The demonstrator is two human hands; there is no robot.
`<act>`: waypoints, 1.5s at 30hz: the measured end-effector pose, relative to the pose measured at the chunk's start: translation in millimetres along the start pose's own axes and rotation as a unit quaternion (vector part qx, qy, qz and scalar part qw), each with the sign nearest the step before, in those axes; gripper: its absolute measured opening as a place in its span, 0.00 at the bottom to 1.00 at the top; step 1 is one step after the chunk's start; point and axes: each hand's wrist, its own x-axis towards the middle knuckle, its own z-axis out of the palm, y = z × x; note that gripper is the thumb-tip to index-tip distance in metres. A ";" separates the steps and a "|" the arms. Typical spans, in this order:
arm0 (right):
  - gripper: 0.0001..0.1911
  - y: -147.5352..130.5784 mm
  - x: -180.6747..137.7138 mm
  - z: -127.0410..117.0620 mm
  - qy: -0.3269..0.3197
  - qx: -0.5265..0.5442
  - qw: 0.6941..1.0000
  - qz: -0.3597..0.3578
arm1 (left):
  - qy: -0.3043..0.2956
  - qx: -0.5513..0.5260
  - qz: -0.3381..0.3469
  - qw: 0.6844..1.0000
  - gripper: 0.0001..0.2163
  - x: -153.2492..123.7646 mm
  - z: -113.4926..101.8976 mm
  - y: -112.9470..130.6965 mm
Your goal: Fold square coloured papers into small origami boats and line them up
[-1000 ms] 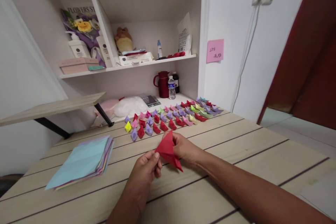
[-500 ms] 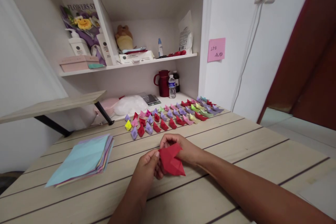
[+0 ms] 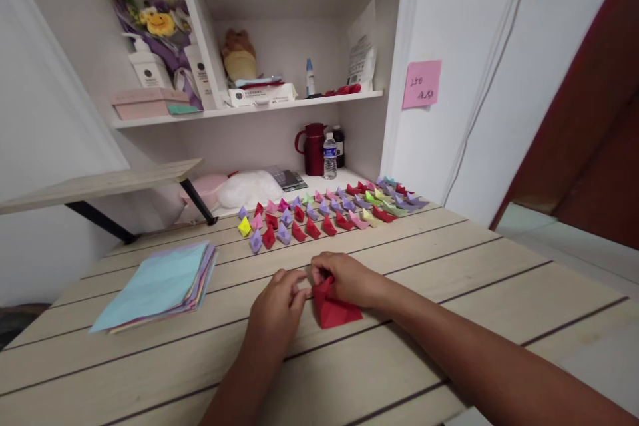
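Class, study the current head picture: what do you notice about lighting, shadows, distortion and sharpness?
Head view: soft, fairly even light; head view: faint shadow on the pale wooden tabletop with dark lines beneath the right forearm; head view: the dark red-brown panel leans, suggesting wide-angle distortion; head view: small print on the white plastic pump bottle is unreadable.

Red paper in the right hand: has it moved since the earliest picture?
Yes. Against the paper boats, the red paper now sits lower in the view, with a wider gap between them.
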 end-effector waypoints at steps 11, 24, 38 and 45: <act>0.08 -1.6 -2.7 -13.3 -0.056 -0.105 0.993 0.017 | -0.055 0.050 0.065 0.995 0.14 -5.9 11.6 2.2; 0.16 -4.4 -1.8 -4.8 -0.029 -0.105 0.991 0.077 | -0.026 0.125 0.086 0.988 0.17 -6.0 22.1 7.5; 0.15 10.5 -17.0 -59.1 -0.089 0.086 0.992 0.015 | -0.063 0.289 0.113 0.949 0.25 -5.1 13.1 17.2; 0.05 18.7 -9.6 -36.1 -0.125 0.032 0.990 0.055 | -0.078 0.324 0.134 0.933 0.24 -14.8 17.4 25.0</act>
